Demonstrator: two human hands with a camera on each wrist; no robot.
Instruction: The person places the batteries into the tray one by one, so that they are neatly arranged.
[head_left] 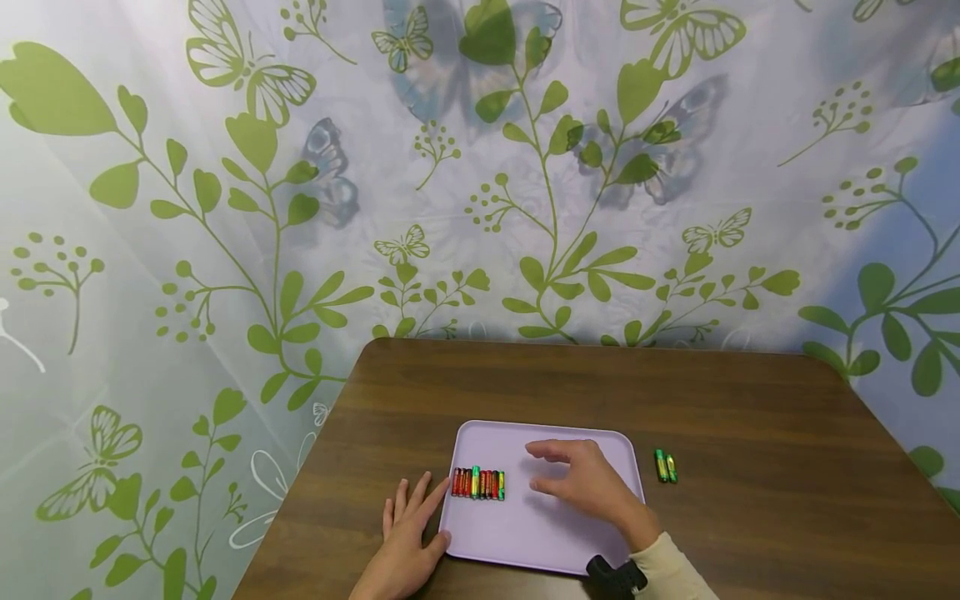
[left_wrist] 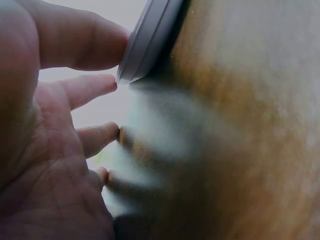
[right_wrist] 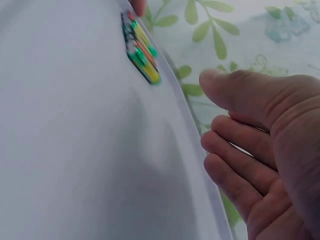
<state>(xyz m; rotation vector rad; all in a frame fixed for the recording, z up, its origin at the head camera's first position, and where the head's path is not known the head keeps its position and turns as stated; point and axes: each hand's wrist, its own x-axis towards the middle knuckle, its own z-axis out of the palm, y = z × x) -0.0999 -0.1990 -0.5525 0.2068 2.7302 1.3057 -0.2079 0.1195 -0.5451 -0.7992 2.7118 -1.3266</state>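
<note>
Several red and green batteries [head_left: 478, 483] lie side by side in a row along the left side of a pale purple tray [head_left: 540, 533]. My left hand [head_left: 405, 542] rests at the tray's left edge with fingers spread; in the left wrist view its thumb and a fingertip touch the tray rim [left_wrist: 150, 42]. Above the middle of the tray hovers my right hand [head_left: 588, 483], thumb and fingers apart and nothing between them. In the right wrist view the row of batteries [right_wrist: 142, 52] appears beyond the fingers of the right hand [right_wrist: 260, 145].
Two green batteries [head_left: 665, 467] lie together on the brown wooden table [head_left: 750, 517], right of the tray. Behind the table hangs a curtain [head_left: 465, 200] printed with leaves and butterflies. A black strap [head_left: 615, 577] sits on the right wrist by the cream sleeve.
</note>
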